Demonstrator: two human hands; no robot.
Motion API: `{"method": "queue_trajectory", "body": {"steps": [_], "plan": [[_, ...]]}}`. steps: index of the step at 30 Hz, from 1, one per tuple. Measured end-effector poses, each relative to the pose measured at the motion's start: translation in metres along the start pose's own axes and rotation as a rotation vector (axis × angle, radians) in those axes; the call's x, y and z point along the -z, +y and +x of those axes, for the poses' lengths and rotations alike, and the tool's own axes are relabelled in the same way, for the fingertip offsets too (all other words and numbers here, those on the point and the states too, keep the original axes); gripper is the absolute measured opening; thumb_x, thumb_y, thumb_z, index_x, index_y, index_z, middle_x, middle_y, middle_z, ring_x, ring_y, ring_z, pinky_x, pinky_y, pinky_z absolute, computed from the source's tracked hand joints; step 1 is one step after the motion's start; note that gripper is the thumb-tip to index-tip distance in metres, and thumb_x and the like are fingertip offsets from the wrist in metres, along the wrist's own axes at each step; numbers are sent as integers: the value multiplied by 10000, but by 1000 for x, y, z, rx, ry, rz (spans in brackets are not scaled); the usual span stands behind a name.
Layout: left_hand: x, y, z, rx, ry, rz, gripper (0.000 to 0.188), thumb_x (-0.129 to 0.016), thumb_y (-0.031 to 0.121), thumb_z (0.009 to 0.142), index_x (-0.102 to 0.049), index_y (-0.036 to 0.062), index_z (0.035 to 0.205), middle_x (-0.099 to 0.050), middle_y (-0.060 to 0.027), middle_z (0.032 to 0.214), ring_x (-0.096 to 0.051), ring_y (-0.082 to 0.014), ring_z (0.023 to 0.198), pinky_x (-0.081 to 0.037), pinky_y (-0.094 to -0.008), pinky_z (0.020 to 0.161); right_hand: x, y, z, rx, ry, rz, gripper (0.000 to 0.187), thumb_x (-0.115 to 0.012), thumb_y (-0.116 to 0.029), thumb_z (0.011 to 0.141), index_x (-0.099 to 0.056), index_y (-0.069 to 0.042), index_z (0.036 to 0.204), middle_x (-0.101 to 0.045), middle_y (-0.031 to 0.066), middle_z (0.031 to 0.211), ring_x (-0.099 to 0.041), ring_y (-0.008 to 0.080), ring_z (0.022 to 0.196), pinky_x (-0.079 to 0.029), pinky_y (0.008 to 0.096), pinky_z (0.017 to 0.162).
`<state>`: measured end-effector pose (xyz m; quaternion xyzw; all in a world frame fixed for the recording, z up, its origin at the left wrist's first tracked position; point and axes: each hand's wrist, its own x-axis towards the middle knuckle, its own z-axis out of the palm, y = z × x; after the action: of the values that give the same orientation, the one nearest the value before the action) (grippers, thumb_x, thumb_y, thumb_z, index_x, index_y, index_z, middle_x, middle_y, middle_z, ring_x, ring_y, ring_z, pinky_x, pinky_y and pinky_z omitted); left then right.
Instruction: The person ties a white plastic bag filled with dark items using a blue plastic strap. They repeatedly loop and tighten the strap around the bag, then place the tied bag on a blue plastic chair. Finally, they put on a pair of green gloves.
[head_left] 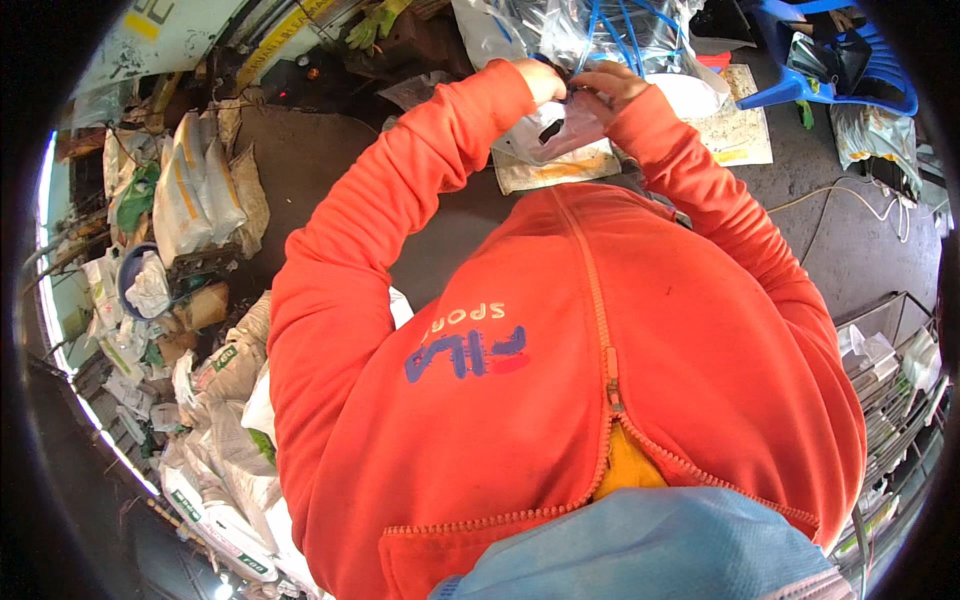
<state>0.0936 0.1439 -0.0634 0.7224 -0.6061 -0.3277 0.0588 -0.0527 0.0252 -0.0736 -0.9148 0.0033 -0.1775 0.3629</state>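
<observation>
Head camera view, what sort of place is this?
Probably a cluttered packing or storage workroom, though I can't be sure. White sacks are heaped on the left, clear plastic wrapping with blue strips lies at the top, and a metal rack stands at the right.

A red jacket [470,420] shows, perhaps a blue mask [650,545].

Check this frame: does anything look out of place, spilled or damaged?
Mainly untidiness. At left, white sacks lie in a jumbled heap, slumped at different angles rather than stacked. At right, a pale cord trails loosely in bends. No spill is evident; I can't judge damage.
</observation>
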Motion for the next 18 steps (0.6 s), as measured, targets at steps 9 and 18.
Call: {"method": "queue_trajectory", "body": {"steps": [9,18], "plan": [[2,4,-6,447,-33,-625,258,-477,224,747,-451,31,577,-407,19,530,-324,-91,508,-273,-255,483,7,3,19,173,-230,18,172,-575,-137,751,-586,-31,886,-561,103,840,-541,301,793,-450,327,693],[6,12,-51,97,483,-680,205,-485,167,843,-603,-1,845,-610,-47,773,-565,-123,695,-450,-258,680,3,17,10,-127,-195,536,49,-573,-62,806,-586,-17,822,-528,11,731,-510,72,592,-405,210,520]]}}
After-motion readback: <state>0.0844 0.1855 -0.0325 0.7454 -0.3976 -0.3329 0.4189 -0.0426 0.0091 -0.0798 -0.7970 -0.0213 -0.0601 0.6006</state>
